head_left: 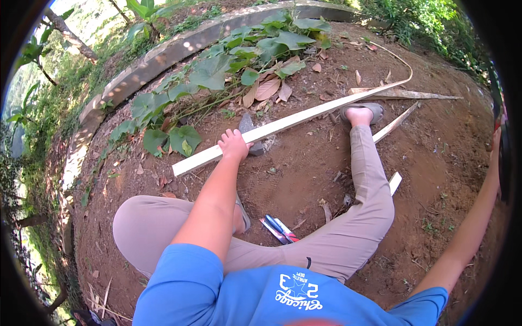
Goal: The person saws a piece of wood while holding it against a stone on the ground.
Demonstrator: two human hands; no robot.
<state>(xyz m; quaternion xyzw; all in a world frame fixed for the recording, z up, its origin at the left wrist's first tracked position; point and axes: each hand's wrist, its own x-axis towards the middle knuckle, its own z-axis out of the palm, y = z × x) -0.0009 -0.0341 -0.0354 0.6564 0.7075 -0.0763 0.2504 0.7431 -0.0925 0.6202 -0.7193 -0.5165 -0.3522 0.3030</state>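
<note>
A long pale wooden strip [288, 120] lies slantwise in front of me, its near end to the left, partly across a grey stone [247, 126]. My left hand [234, 145] is closed over the strip beside that stone. At the far right rim my right hand [496, 142] is raised out to the side, closed on a long dark tool [504, 163] with a red part. The picture's edge cuts this tool off, so its kind is unclear. My sandalled right foot [360, 114] is against the strip farther along.
Other wood pieces [405, 94] lie beyond and beside my right leg. Between my legs is a blue-handled item [276, 228] with red and white parts. A leafy vine [212, 73] spreads over the brown soil, before a curved concrete edging [157, 57].
</note>
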